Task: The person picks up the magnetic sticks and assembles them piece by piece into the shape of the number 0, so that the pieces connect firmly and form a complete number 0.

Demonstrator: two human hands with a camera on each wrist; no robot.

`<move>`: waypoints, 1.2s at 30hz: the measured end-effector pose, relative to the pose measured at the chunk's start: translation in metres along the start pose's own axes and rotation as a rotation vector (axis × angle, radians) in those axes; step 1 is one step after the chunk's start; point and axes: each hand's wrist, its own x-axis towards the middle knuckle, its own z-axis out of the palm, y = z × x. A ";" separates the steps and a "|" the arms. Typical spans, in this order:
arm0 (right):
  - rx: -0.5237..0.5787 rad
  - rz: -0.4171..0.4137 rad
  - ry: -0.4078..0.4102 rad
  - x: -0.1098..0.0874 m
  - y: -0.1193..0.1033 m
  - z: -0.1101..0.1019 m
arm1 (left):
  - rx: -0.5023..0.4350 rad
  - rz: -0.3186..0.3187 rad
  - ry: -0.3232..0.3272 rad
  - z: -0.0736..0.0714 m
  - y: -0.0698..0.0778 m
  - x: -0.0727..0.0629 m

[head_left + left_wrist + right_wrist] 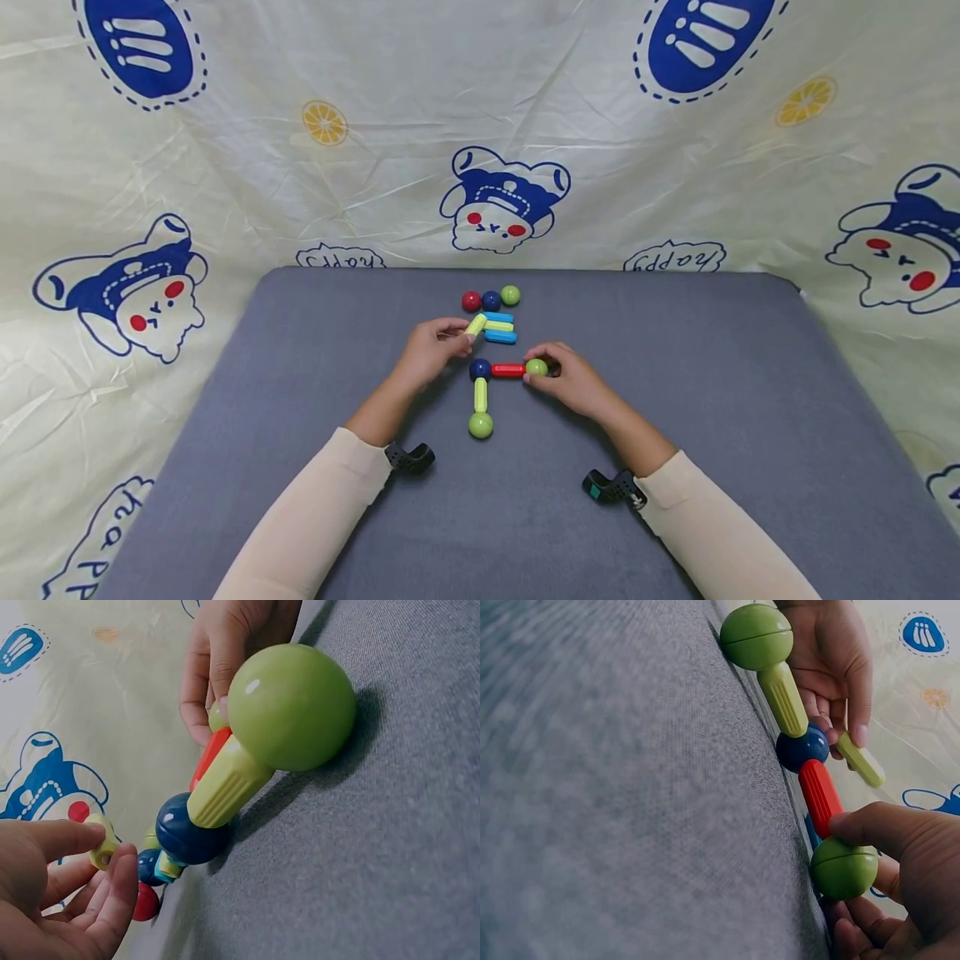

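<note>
Between thumb and fingers, my left hand (435, 350) pinches a yellow-green ribbed rod (476, 325), held tilted near the spare rods. My right hand (570, 379) grips a green ball (536, 367) at the right end of a joined piece on the table. In that piece, a red rod (508, 370) links the green ball to a dark blue ball (480, 368). From the blue ball a second yellow-green rod (229, 782) runs toward the near side, ending in another green ball (292, 707). The right wrist view shows the thumb resting where the red rod (820, 796) meets its green ball.
Behind the joined piece lie two blue rods (501, 337) with a yellow-green rod (499, 327) between them. Farther back, a red ball (471, 301), a dark blue ball (491, 301) and a green ball (510, 295) sit in a row. A patterned cloth (390, 192) hangs behind the grey table (675, 350).
</note>
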 end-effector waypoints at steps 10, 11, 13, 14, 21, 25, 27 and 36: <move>-0.043 0.016 0.009 0.004 -0.007 0.002 | -0.056 -0.090 0.010 -0.006 -0.001 -0.011; -0.046 0.021 0.010 0.005 -0.008 0.002 | -0.055 -0.094 0.013 -0.007 -0.001 -0.013; -0.050 0.033 0.009 0.006 -0.010 0.001 | -0.057 -0.099 0.017 -0.008 -0.002 -0.016; -0.052 0.038 0.009 0.007 -0.011 0.001 | -0.058 -0.101 0.018 -0.009 -0.002 -0.018; -0.060 0.060 0.001 0.012 -0.013 0.000 | 0.008 -0.127 0.016 -0.015 -0.003 -0.030; -0.061 0.060 0.007 0.016 -0.013 0.000 | 0.040 -0.146 -0.005 -0.016 -0.004 -0.038; -0.065 0.060 0.012 0.018 -0.013 0.000 | 0.025 -0.147 -0.023 -0.016 -0.005 -0.041; -0.069 0.055 0.023 0.023 -0.009 0.001 | -0.018 -0.196 -0.120 -0.015 -0.012 -0.058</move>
